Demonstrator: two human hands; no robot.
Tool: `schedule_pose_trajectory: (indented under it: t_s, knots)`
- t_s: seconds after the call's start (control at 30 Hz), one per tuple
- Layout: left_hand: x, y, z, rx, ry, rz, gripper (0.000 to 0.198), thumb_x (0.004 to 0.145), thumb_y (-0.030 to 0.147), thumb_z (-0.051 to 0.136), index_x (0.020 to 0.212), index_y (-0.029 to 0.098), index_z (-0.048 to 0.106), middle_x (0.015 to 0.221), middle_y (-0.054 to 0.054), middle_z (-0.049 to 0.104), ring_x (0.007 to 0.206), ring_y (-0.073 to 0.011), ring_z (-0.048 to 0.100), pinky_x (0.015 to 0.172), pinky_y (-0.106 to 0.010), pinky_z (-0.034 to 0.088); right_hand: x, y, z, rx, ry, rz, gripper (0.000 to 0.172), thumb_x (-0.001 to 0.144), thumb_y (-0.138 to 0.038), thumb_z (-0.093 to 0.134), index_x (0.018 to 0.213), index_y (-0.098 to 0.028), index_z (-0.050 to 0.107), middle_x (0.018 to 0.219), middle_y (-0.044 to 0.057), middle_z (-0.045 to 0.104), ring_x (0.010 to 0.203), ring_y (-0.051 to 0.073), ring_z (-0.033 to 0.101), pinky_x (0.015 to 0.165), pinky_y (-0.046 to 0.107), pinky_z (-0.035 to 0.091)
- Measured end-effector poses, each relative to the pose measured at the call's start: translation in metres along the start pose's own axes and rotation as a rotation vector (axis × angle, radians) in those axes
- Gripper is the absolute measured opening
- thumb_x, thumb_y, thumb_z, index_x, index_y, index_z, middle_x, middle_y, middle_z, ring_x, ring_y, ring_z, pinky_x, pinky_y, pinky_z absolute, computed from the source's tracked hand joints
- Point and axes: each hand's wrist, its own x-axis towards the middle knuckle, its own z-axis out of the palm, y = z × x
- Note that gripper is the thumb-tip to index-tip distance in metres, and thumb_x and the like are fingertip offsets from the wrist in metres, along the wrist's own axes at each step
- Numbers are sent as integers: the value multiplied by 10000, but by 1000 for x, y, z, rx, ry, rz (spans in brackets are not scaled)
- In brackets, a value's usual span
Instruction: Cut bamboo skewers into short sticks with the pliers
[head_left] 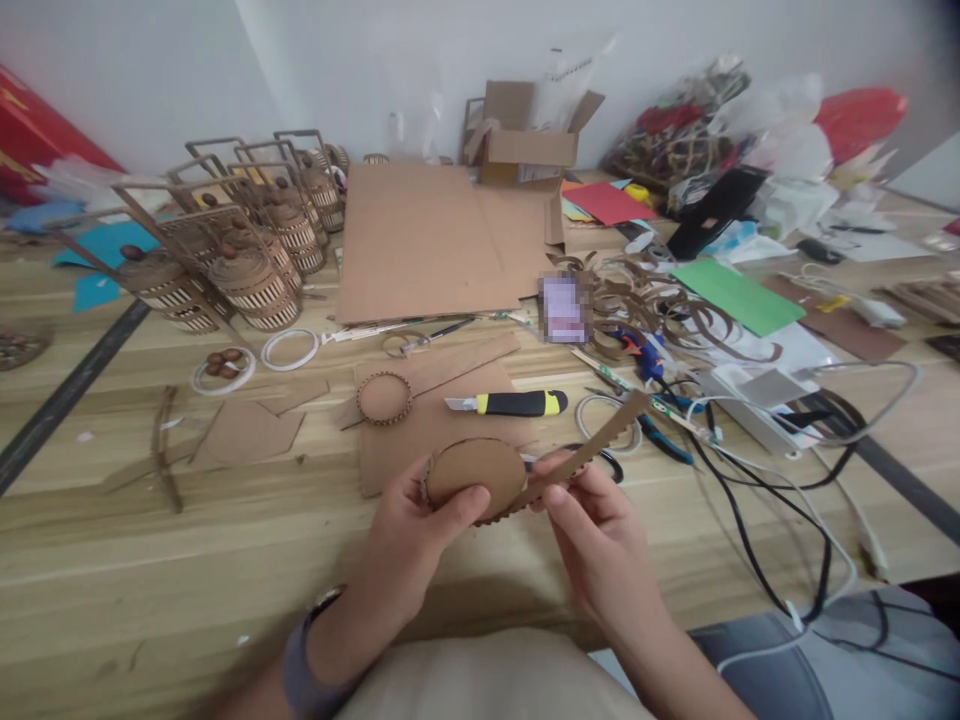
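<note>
My left hand (420,535) grips a round cardboard disc (474,470), its thumb lying across the disc's face. A corrugated cardboard strip (592,446) runs along the disc's lower right edge and sticks out up to the right. My right hand (596,530) pinches that strip between thumb and fingers, close to the disc. Just beyond the disc, a yellow and black utility knife (523,403) lies with its blade pointing left on a flat cardboard piece (442,432). Left of the knife is a small ring of corrugated cardboard (384,399).
Several handled cardboard baskets (255,285) stand at the back left. A large cardboard sheet (427,245) lies at the back, before an open box (529,150). Curled brown strips (637,290), a blue glue gun (643,352), pliers (666,440) and loose cables (750,540) occupy the right.
</note>
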Motion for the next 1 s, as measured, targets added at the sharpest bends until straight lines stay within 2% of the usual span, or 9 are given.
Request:
schedule_pose_trajectory:
  t_s: [0.2, 0.33, 0.47, 0.57, 0.67, 0.83, 1.0]
  knots:
    - [-2, 3, 5, 9, 25, -9, 239, 703, 305, 829, 898, 184, 761, 874, -32, 788, 826, -191, 711, 783, -273, 560, -3, -2, 7, 72, -84, 3, 117, 832, -335, 748, 938, -287, 735, 787, -13, 725, 697, 112, 648, 670, 204, 523]
    - [-4, 1, 3, 17, 78, 28, 198, 709, 311, 820, 853, 183, 774, 867, -32, 786, 824, -196, 712, 772, -272, 560, -4, -3, 9, 63, -48, 18, 127, 804, -325, 777, 922, -291, 745, 736, -24, 711, 660, 98, 638, 642, 184, 514]
    - [-6, 0, -1, 35, 185, 106, 231, 704, 299, 824, 896, 185, 767, 905, -29, 786, 846, -198, 714, 786, -267, 559, -7, -3, 6, 53, -15, 51, 139, 777, -342, 797, 900, -293, 755, 730, -20, 707, 651, 101, 631, 631, 190, 513]
    - [-7, 2, -3, 62, 205, 138, 244, 715, 305, 818, 922, 188, 764, 923, -29, 786, 861, -196, 714, 782, -252, 558, -8, -4, 7, 54, 12, 53, 145, 749, -352, 816, 869, -290, 762, 745, -16, 711, 627, 101, 619, 603, 196, 510]
    - [-8, 6, -4, 107, 177, 134, 226, 720, 305, 814, 916, 203, 766, 919, -21, 788, 853, -188, 715, 762, -236, 557, -7, -6, 8, 42, 22, 58, 159, 725, -359, 829, 849, -279, 769, 745, -7, 713, 602, 108, 607, 578, 214, 513]
    - [-12, 14, -4, 241, 36, 72, 154, 742, 313, 779, 848, 200, 781, 834, -31, 788, 770, -194, 715, 691, -246, 562, -4, -13, 8, 4, -6, 54, 175, 685, -358, 851, 789, -244, 769, 741, 14, 724, 576, 121, 603, 542, 233, 520]
    - [-13, 24, 0, 298, 17, 63, 106, 728, 291, 773, 791, 206, 777, 769, -20, 771, 712, -182, 692, 638, -236, 552, -1, -20, 9, -10, -51, 60, 167, 676, -369, 856, 738, -242, 766, 730, 17, 722, 564, 121, 601, 524, 230, 523]
